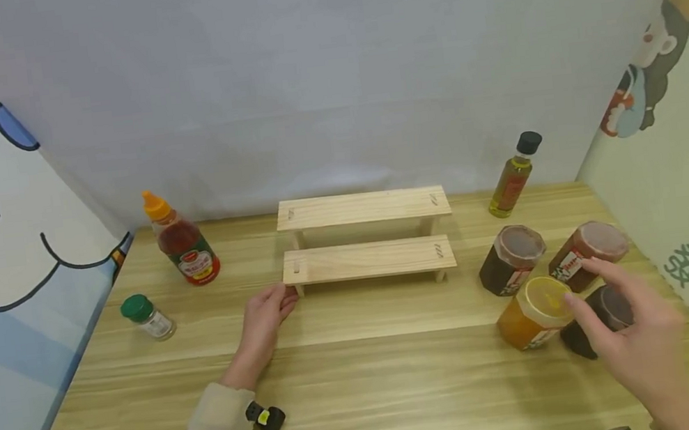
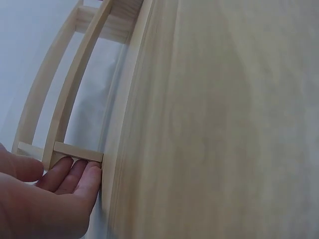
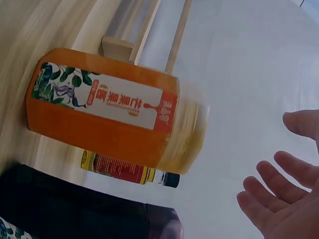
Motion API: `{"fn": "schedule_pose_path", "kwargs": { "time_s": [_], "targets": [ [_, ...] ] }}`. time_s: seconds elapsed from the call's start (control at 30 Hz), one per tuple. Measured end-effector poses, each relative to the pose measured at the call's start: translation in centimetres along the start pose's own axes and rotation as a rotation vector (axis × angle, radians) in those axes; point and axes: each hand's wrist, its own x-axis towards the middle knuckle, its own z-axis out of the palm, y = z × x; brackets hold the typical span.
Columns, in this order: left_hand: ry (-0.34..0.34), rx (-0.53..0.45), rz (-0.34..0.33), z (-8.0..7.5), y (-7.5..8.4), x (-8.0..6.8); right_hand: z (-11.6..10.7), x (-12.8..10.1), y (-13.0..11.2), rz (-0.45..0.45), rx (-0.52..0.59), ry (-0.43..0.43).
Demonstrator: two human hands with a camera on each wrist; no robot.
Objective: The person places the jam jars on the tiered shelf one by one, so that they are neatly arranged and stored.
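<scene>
Two hands: left hand (image 1: 265, 316) touching rack (image 1: 368, 260) corner; right hand (image 1: 636, 324) above jar (image 1: 534, 313).

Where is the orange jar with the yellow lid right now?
In the head view the orange jar stands on the table's right side, in front of two dark jars, with the open right hand reaching just beside its lid.

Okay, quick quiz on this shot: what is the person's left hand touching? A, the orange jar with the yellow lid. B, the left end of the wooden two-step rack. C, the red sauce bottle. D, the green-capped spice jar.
B: the left hand lies with straight fingers against the left end of the wooden rack, while the other three things stand apart from it.
</scene>
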Motion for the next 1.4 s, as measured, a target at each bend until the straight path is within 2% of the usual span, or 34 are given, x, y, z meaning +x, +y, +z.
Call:
{"fn": "schedule_pose_path", "kwargs": {
  "time_s": [0.13, 0.33, 0.4, 0.57, 0.77, 1.0, 1.17, 1.33, 1.4],
  "targets": [
    [0.005, -0.013, -0.013, -0.1, 0.0, 0.0, -1.0, -0.2, 0.9, 0.128, -0.052, -0.051],
    [0.011, -0.036, -0.017, 0.1, 0.2, 0.0, -2.8, -0.3, 1.7, 0.367, -0.229, -0.125],
    [0.009, -0.033, -0.013, 0.3, 0.2, 0.0, -3.5, -0.3, 2.1, 0.409, -0.27, -0.163],
    [0.0, -0.014, -0.017, 0.4, 0.2, 0.1, -4.9, -1.2, 3.2, 0.518, -0.295, -0.274],
    [-0.024, -0.003, -0.013, 0.1, 0.0, 0.3, -5.5, -2.5, 4.6, 0.652, -0.209, -0.392],
    [-0.031, 0.0, -0.025, -0.2, 0.0, 0.3, -5.5, -3.3, 6.2, 0.703, -0.129, -0.485],
    [-0.029, -0.006, -0.032, -0.2, -0.1, 0.3, -5.7, -3.8, 7.5, 0.815, -0.039, -0.581],
    [-0.031, -0.015, -0.022, 0.0, 0.1, 0.3, -5.3, -5.1, 9.4, 0.845, 0.127, -0.621],
    [-0.033, -0.01, -0.02, 0.0, 0.0, 0.3, -5.1, -5.9, 10.0, 0.82, 0.141, -0.636]
  ]
}}
